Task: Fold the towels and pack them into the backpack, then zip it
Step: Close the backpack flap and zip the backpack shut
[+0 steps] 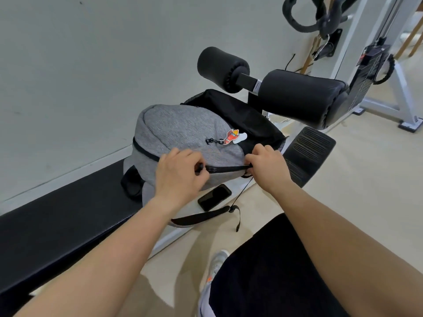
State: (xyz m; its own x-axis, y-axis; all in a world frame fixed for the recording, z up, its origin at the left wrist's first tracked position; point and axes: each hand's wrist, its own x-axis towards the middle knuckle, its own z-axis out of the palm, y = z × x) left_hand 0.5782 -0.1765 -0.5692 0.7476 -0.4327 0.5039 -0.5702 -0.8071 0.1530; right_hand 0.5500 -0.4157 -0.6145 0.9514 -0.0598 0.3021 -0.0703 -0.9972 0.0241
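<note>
A grey and black backpack (180, 126) lies on a black padded bench (57, 227), its top toward me. A black zipper line (225, 168) runs along its near edge between my hands. My left hand (178, 175) pinches a black zipper pull at the left end of that line. My right hand (265, 164) grips the backpack's fabric edge at the right end of the zipper. A red charm (232, 136) hangs on the grey panel. No towel is visible; the inside of the bag is hidden.
A black phone (214, 197) lies on the bench edge just under the backpack, beside a loose strap (201, 217). Black foam rollers (297, 97) and a foot plate (306, 154) stand behind and to the right. A white gym machine frame (389, 94) stands at far right.
</note>
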